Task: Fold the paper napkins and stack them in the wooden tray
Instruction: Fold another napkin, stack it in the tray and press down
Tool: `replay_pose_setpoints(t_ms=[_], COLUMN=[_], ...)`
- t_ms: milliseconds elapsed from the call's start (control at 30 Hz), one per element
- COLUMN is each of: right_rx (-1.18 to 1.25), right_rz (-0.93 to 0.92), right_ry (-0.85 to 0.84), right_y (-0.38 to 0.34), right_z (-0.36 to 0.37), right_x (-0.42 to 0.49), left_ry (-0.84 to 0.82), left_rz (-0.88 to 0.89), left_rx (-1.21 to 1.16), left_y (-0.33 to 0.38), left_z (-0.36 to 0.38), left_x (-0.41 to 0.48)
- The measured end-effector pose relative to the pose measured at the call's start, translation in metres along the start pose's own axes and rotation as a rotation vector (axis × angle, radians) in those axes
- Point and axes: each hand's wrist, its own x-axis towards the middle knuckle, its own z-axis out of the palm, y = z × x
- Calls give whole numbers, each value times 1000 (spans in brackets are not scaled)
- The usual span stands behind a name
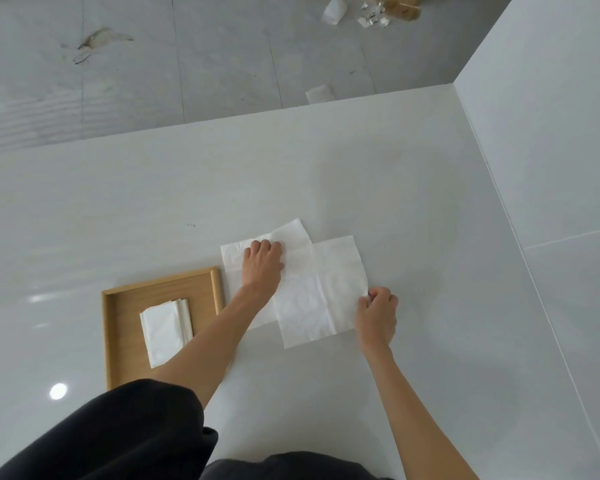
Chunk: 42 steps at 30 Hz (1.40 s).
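Note:
A few unfolded white paper napkins lie overlapped on the pale table. The top napkin point(321, 292) lies flat toward the right. My right hand point(377, 313) pinches its right edge. My left hand point(262, 263) presses down, fingers curled, on the napkins point(232, 258) underneath at the back left. To the left sits the wooden tray point(113, 341), holding a small stack of folded napkins point(165, 332) near its middle.
The table's far edge runs across the back, with grey floor beyond it holding paper scraps point(335, 10) and a loose napkin point(321, 93). A white wall point(551, 133) stands close on the right. My dark sleeve point(118, 434) covers the tray's near end.

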Motion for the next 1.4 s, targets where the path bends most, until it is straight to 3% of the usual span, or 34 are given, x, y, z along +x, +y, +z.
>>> replay_pose_setpoints(t_ms=[167,433,633,800,1033,1200,1300,1400], right_rx=[-6,90,236,302,460,602,593,356], right_rz=[-28,-247,-33,11,-53,-326,-495,-646], right_ry=[20,92,-120,-182,-216,-393,-571,-643], right_y=[0,11,14,22,15,-45,-82,-112], right_z=[-3,-32,-39,-40,-70,-161,-216,-234], right_x=[-2,-19,-20,-16,-20,-62,-96,-117], left_ry=[11,112,112,104,-47,-399,-433,-470], left_rz=[-11,60,80,129,-3,95,155,237], left_rx=[-30,-92,-101,-142,-702,-1240,-1263,-1287], left_y=[5,2,7,11,7,-40,-43,-7], left_z=[-2,-15,-13,-5,-41,-114,-143,-151], left_x=[-4,-16,-15,-13,-49,-117,-152,-166])
